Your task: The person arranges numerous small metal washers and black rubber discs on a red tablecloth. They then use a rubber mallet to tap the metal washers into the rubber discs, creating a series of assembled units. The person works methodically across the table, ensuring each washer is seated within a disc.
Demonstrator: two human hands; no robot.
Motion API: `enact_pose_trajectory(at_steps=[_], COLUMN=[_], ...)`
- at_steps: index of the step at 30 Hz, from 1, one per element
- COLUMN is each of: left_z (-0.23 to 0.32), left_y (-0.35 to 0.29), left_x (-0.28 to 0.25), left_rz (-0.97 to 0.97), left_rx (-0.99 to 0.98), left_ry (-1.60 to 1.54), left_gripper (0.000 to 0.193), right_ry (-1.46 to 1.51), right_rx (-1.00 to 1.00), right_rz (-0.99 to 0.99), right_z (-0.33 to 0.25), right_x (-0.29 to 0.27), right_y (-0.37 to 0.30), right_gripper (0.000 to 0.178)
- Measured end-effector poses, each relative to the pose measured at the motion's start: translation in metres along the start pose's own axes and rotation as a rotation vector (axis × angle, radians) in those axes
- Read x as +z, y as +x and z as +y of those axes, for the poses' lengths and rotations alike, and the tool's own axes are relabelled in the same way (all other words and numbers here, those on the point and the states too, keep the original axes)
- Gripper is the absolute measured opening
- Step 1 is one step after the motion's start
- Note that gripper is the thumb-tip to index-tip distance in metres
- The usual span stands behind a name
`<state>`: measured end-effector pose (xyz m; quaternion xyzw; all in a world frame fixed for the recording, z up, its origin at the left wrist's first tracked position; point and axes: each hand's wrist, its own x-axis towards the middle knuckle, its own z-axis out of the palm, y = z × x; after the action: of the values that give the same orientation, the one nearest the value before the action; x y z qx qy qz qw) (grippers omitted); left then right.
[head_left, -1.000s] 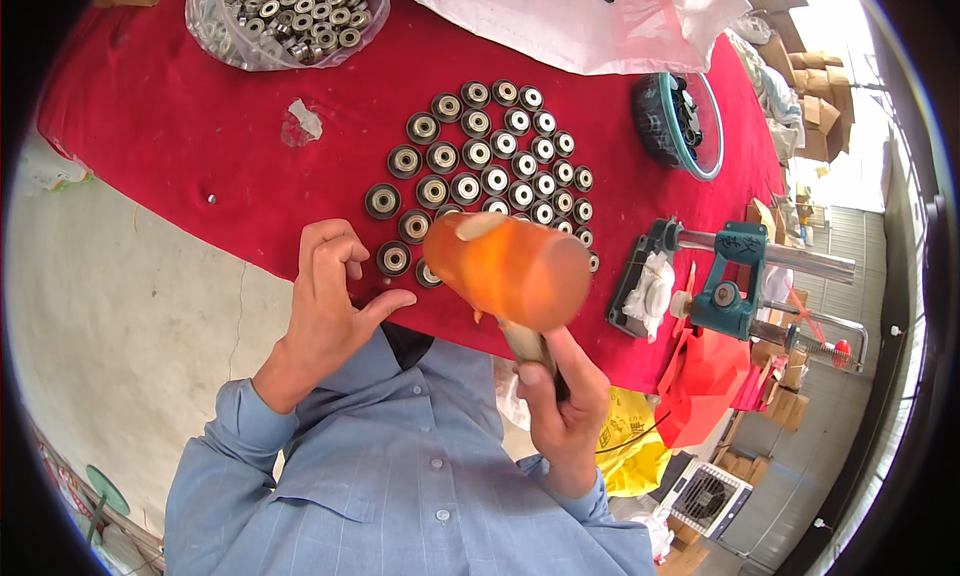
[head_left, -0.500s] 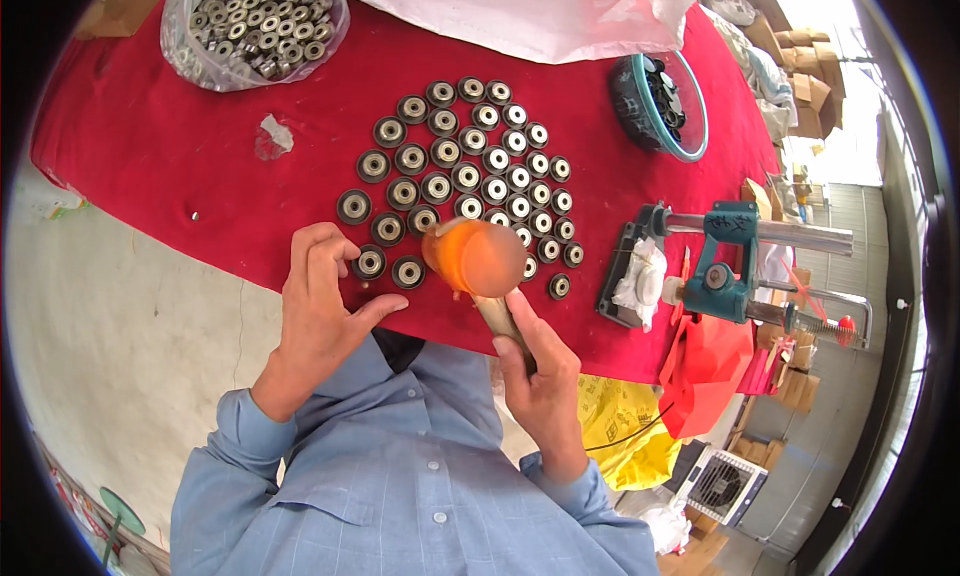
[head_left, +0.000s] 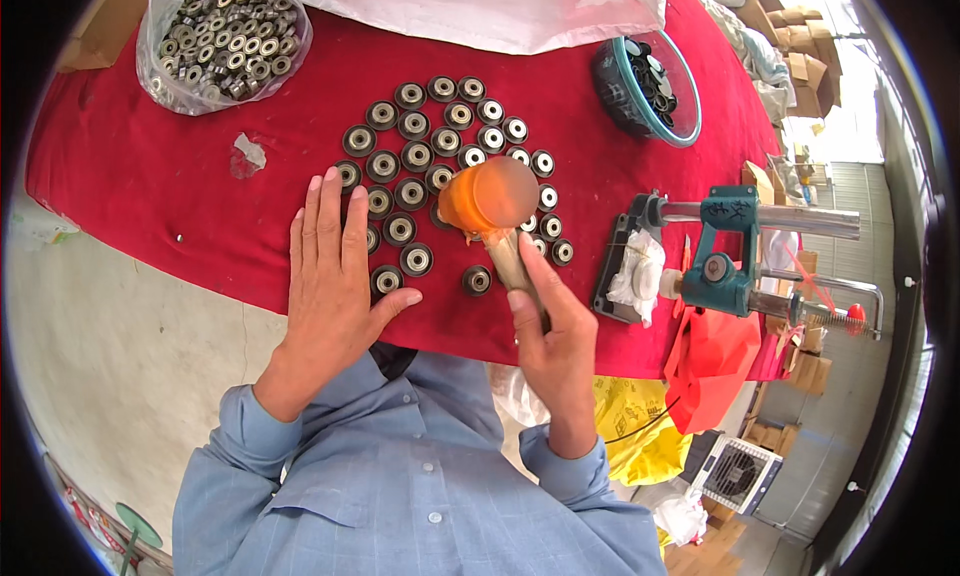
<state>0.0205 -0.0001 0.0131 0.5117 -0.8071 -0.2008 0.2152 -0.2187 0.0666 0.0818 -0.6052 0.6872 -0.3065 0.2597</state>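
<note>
My right hand [head_left: 558, 326] is wrapped around the wooden handle of a mallet with an orange head [head_left: 488, 196]. The mallet head hovers over or rests on the group of small dark wheels, each with a metal bearing [head_left: 416, 259] in its centre; I cannot tell if it touches one. It hides several of them. Flat and with fingers stretched out, my left hand [head_left: 330, 286] lies along the left edge of the group, its thumb by the nearest wheels. One wheel [head_left: 477, 280] sits a little apart, below the mallet head.
A clear plastic bag of loose bearings [head_left: 225, 46] stands at the far left of the red cloth [head_left: 120, 166]. A blue-rimmed bowl [head_left: 690, 106] with dark discs is far right. Nearer on the right is a green hand press [head_left: 725, 266]. A white sack [head_left: 480, 21] covers the far edge.
My left hand has gone from curled to flat and moved forward against the wheels. Near wheels have shifted rightward and closer together. The mallet has moved slightly right and away from me.
</note>
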Motion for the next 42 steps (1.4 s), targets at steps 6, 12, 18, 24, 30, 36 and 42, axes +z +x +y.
enact_pose_trajectory(at_steps=[6, 12, 18, 24, 30, 36, 42], left_z=[0.001, 0.005, 0.001, 0.002, 0.002, 0.004, 0.005], left_y=[0.006, 0.017, 0.024, 0.027, 0.027, 0.032, 0.031], left_x=[-0.001, 0.003, 0.009, 0.012, 0.013, 0.016, 0.018], left_rz=[-0.075, -0.11, -0.071, -0.073, -0.082, -0.049, -0.042], left_rx=[0.035, 0.07, 0.078, 0.092, 0.078, 0.096, 0.096], left_ry=[0.092, 0.152, 0.218, 0.223, 0.243, 0.246, 0.257], left_gripper=[0.117, 0.11, 0.107, 0.106, 0.106, 0.105, 0.105], right_ry=[0.176, 0.058, 0.145, 0.061, 0.285, 0.162, 0.153], right_rx=[0.066, -0.026, 0.043, 0.081, 0.209, 0.258, 0.226], right_rz=[0.162, 0.107, 0.064, 0.036, 0.208, 0.112, 0.295], right_z=[-0.007, 0.028, 0.003, 0.018, 0.013, 0.029, 0.038], right_x=[-0.029, -0.013, -0.051, -0.029, -0.05, -0.051, -0.062], right_y=[-0.015, -0.012, -0.055, -0.069, -0.079, -0.069, -0.104], right_gripper=[0.055, 0.055, 0.051, 0.061, 0.056, 0.056, 0.053])
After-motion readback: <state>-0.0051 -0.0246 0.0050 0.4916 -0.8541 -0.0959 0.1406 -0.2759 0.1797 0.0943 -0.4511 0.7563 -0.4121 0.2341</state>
